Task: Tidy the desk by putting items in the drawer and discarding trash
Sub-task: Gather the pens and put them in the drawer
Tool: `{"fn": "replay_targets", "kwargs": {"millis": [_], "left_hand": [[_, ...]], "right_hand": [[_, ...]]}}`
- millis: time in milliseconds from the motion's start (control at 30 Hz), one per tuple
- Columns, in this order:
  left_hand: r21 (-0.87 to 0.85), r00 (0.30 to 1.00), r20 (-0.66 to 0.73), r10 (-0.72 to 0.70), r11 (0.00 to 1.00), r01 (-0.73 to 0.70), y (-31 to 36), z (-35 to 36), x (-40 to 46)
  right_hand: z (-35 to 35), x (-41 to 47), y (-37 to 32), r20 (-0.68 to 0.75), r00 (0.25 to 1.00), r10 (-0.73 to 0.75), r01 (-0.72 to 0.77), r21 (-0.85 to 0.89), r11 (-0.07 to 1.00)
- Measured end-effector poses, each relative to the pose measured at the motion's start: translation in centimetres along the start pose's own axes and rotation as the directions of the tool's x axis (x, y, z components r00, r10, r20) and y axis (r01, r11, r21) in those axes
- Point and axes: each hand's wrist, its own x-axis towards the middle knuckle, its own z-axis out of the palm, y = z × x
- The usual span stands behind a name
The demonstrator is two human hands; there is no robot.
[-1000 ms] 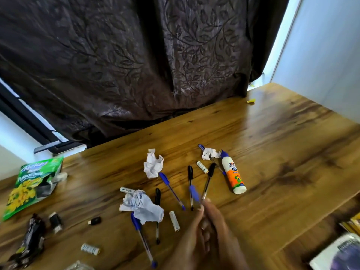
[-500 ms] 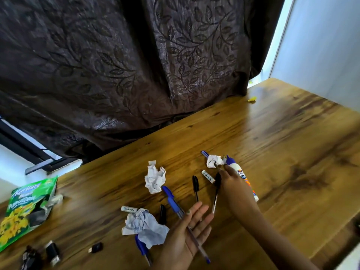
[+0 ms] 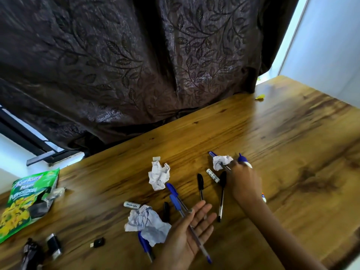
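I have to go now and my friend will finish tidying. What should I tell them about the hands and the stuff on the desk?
Left hand: open, palm up, two blue-capped pens lying across it.
Right hand: reaching to the far pen that lies under a small crumpled paper, beside the glue bottle; grip not clear.
On the desk: three black-capped pens, another blue pen under the big crumpled paper, one more paper ball, the green snack bag.
Done: two pens gathered.
Left: everything else. No drawer or bin is in view.
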Motion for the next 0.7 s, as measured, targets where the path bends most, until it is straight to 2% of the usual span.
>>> {"fn": "replay_targets", "kwargs": {"millis": [100,233,300,400,533,600,700], "left_hand": [[0.014,1.0,0.024,0.005,1.0,-0.005,-0.1,0.1,-0.1],[0.016,0.998,0.055,0.019,1.0,-0.02,-0.1,0.1,-0.2],[0.023,0.998,0.064,0.029,0.999,-0.031,0.0,0.1,-0.3],[0.024,0.996,0.072,0.044,0.999,-0.046,0.1,-0.1,-0.2],[-0.002,0.994,0.094,0.06,0.998,-0.061,0.1,-0.2,-0.3],[-0.008,0.991,0.115,0.071,0.997,-0.071,0.3,-0.1,-0.3],[-0.011,0.986,0.136,0.094,0.996,-0.093,0.5,0.2,-0.2]], "right_hand": [[-1.6,-0.6,0.1,-0.07,0.997,0.035,-0.032,0.053,0.998],[-2.7,-1.6,0.6,-0.186,0.976,0.117,-0.057,0.299,0.953],[-2.6,-2.2,0.9,-0.273,0.953,0.132,-0.03,0.346,0.938],[-2.3,-3.2,1.3,-0.483,0.874,0.048,0.108,0.29,0.951],[-2.3,-5.2,1.2,-0.621,0.78,-0.082,0.315,0.277,0.908],[-2.4,-6.3,0.6,-0.648,0.747,-0.148,0.425,0.294,0.856],[-1.4,-8.3,-0.8,-0.595,0.735,-0.327,0.588,0.318,0.744]]}}
